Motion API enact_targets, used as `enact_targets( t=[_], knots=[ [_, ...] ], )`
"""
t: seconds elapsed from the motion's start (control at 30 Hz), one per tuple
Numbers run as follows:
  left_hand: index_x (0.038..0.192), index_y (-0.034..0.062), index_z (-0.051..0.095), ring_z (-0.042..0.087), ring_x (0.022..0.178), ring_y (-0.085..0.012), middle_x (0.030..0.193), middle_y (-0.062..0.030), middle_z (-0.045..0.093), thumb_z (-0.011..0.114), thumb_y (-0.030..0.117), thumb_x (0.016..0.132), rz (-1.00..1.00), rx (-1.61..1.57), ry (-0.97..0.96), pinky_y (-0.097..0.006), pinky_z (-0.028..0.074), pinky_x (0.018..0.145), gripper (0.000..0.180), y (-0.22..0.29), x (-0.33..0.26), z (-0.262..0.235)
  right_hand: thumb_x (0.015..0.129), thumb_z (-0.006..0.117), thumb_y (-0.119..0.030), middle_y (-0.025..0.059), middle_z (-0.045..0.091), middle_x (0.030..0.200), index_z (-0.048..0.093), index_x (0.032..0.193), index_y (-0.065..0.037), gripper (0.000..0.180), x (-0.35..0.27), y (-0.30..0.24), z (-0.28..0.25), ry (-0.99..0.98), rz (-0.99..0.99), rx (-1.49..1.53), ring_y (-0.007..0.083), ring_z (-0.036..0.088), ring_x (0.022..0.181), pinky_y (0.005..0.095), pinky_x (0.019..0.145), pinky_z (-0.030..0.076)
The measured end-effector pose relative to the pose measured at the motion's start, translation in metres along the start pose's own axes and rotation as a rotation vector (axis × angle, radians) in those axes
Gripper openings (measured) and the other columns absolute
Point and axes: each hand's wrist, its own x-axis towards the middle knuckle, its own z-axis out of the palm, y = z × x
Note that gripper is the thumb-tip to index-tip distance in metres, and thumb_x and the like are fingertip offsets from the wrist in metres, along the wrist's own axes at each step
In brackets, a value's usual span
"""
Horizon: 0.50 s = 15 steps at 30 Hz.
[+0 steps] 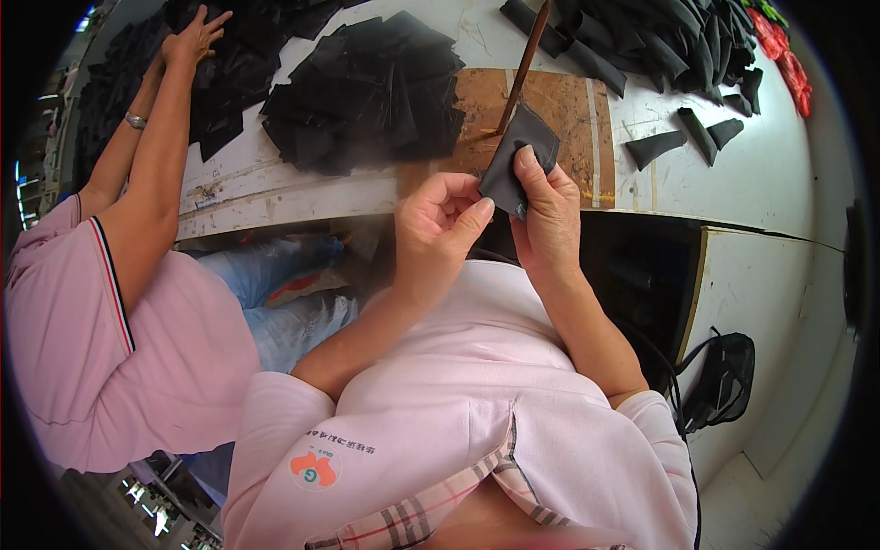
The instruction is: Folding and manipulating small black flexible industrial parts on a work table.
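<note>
Above the table's near edge I hold a small black fabric piece (pixel 504 174) in both hands. It looks folded or layered, with one corner pointing away from me. My left hand (pixel 435 229) pinches its lower left edge between thumb and forefinger, the other fingers curled. On its right side, my right hand (pixel 550 206) grips it, thumb pressed flat on top and the fingers hidden beneath. Just behind the piece a thin brown rod (pixel 524 73) rises at a slant from a worn brown board (pixel 573 115); whether piece and rod touch I cannot tell.
Flat black pieces lie piled (pixel 367 96) left of the board. Rolled black pieces are heaped (pixel 651 41) at the far right, near red plastic (pixel 788 69). A co-worker's hands (pixel 191 41) reach over another black pile at left. A black bag (pixel 722 380) hangs at lower right.
</note>
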Motion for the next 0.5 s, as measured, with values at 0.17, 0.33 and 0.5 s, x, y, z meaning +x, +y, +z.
enact_targets(
  t=[0.17,0.33,0.5],
  knots=[
    [0.095,-0.0027,0.053,0.056,0.07,-0.0085,0.081,-0.0057,0.058,0.058,0.003,0.078,0.008,0.01,-0.001,-0.02,0.046,0.063,0.019,-0.003,0.001,-0.0009,0.082,0.059,-0.017,0.0023,0.058,0.073,0.057,0.081,-0.002,0.015,0.0001,-0.0013,0.0014,0.009,0.001,-0.004,0.0068,0.053,0.061,0.0206,0.056,0.045],
    [0.095,-0.0025,0.053,0.055,0.07,-0.0084,0.081,-0.006,0.058,0.058,0.004,0.078,0.006,0.002,-0.02,-0.02,0.047,0.063,0.019,-0.004,0.0025,-0.0006,0.082,0.059,-0.017,0.0022,0.058,0.073,0.057,0.082,-0.002,0.015,0.0018,-0.0002,0.0005,0.033,0.002,0.0,0.0068,0.053,0.061,0.0205,0.056,0.045],
    [0.095,-0.0022,0.053,0.055,0.068,-0.0087,0.081,-0.0058,0.058,0.057,0.004,0.078,-0.021,0.005,-0.016,-0.02,0.046,0.062,0.018,-0.0027,0.0016,0.0001,0.083,0.058,-0.017,0.0021,0.058,0.073,0.057,0.082,-0.002,0.015,0.0009,0.0008,-0.0001,0.028,0.0,0.001,0.0069,0.053,0.061,0.0208,0.057,0.045]
  ],
)
